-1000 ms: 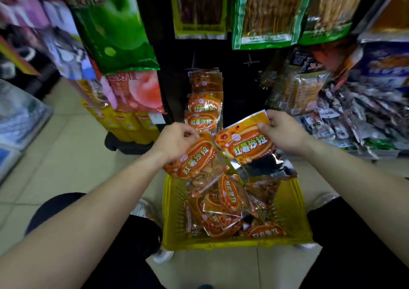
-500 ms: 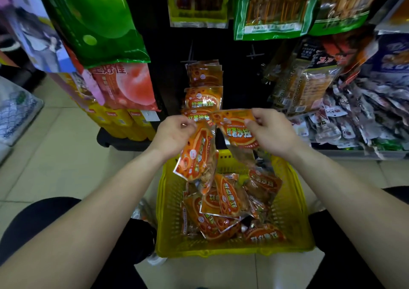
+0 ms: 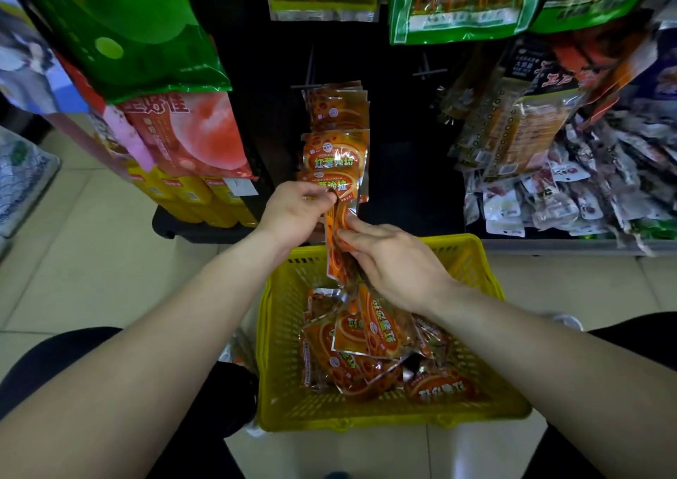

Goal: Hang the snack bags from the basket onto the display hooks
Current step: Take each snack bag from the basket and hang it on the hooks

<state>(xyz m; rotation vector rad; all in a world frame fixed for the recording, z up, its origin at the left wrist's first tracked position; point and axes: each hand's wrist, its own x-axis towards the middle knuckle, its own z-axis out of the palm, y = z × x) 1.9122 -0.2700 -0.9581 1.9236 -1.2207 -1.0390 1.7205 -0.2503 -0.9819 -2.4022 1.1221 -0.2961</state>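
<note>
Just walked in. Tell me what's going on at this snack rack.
A person is restocking a hanging display. The left hand and right hand together pinch orange snack bags, held edge-on above a yellow basket on the floor. They are just below the hanging bags of the same kind already on the hooks. A pile of loose bags lies in the basket, not yet hung.

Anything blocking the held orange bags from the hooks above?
Nothing visible. The left hand and right hand pinch the held bags just below the hung orange bags; open air up to the bare hook.
</note>
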